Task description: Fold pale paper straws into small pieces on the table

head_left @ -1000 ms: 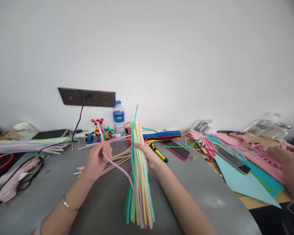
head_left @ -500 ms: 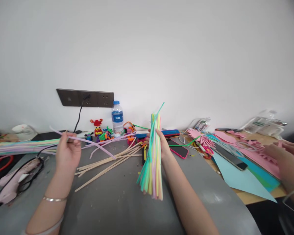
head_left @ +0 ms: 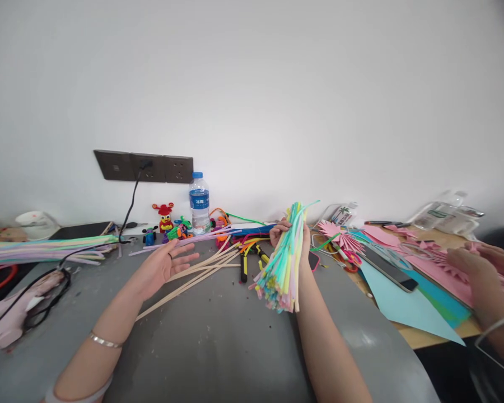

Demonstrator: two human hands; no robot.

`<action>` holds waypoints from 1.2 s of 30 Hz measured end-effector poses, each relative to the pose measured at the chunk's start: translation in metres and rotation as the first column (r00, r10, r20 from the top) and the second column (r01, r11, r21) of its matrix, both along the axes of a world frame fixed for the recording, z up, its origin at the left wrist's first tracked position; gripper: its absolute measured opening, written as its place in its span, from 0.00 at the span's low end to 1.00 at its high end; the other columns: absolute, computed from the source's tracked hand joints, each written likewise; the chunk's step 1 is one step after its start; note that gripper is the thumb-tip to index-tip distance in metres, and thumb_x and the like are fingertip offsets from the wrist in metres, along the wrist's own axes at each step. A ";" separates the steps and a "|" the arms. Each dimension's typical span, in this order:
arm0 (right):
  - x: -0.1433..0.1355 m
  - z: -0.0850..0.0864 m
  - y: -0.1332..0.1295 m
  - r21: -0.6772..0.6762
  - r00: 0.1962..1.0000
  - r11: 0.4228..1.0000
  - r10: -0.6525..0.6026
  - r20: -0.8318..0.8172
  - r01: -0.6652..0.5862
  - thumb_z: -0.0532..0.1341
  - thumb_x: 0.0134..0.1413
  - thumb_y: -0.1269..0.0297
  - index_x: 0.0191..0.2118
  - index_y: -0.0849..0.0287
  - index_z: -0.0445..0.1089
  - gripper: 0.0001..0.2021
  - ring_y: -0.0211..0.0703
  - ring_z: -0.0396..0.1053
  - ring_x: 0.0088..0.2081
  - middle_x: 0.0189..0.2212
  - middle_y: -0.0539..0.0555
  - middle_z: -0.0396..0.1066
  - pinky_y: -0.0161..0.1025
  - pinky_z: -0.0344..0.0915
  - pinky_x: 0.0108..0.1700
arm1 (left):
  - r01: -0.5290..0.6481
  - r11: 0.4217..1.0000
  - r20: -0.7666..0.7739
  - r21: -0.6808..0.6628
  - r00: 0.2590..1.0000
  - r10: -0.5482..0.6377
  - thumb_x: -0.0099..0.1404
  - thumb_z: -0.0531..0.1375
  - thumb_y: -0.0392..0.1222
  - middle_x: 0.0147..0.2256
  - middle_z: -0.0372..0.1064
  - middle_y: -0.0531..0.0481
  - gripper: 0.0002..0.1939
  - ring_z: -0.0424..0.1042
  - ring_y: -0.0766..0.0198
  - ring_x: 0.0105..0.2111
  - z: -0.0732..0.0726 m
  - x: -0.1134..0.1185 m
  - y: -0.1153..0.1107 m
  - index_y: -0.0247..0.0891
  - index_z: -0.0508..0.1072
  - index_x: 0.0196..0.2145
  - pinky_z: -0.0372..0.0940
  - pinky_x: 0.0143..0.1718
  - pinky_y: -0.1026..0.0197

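Observation:
My right hand (head_left: 304, 243) is wrapped round a thick bundle of pastel fuzzy stems (head_left: 286, 263), held up over the grey table (head_left: 218, 347) with its cut ends fanned toward me. My left hand (head_left: 162, 268) holds nothing; its fingers are spread above some beige stems (head_left: 197, 274). Just behind its fingertips lie a few lilac stems (head_left: 197, 239). Black and yellow pliers (head_left: 244, 267) rest between my two hands, left of the bundle.
Along the wall stand a water bottle (head_left: 200, 204) and small fuzzy figures (head_left: 165, 218). More pastel stems (head_left: 46, 252) and a pink corded tool (head_left: 21, 313) lie left. At right, another person's hands (head_left: 483, 268) handle pink folded paper near a phone (head_left: 388, 268).
My left hand has let go of a lilac stem, moved right and opened. My right hand has shifted right with the bundle, now tilted with its ends toward me. The pliers show more fully.

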State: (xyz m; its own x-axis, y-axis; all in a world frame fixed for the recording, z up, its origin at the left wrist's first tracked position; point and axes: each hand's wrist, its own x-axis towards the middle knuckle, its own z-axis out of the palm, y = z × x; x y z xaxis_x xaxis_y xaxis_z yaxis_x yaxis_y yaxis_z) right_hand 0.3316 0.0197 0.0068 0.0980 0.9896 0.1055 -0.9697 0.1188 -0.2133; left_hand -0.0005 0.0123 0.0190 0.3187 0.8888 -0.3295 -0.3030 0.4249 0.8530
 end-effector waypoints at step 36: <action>-0.039 0.002 0.000 -0.157 0.896 0.957 0.285 0.342 -0.245 0.61 0.53 0.55 0.34 0.58 0.65 0.11 0.33 0.57 0.19 0.18 0.44 0.59 0.32 0.64 0.23 | 0.413 0.483 -0.627 0.772 0.376 0.682 0.66 0.50 0.44 0.43 0.72 0.41 0.16 0.72 0.51 0.42 -0.042 -0.016 0.026 0.39 0.76 0.40 0.63 0.47 0.53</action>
State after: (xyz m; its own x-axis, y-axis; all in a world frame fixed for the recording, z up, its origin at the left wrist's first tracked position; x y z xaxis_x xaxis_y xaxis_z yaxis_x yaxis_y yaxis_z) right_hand 0.2930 0.0197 0.0086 -0.1939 0.9807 -0.0241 -0.8183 -0.1752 -0.5475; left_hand -0.0167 0.0384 -0.0225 0.2130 0.8274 0.5196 0.7694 -0.4699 0.4328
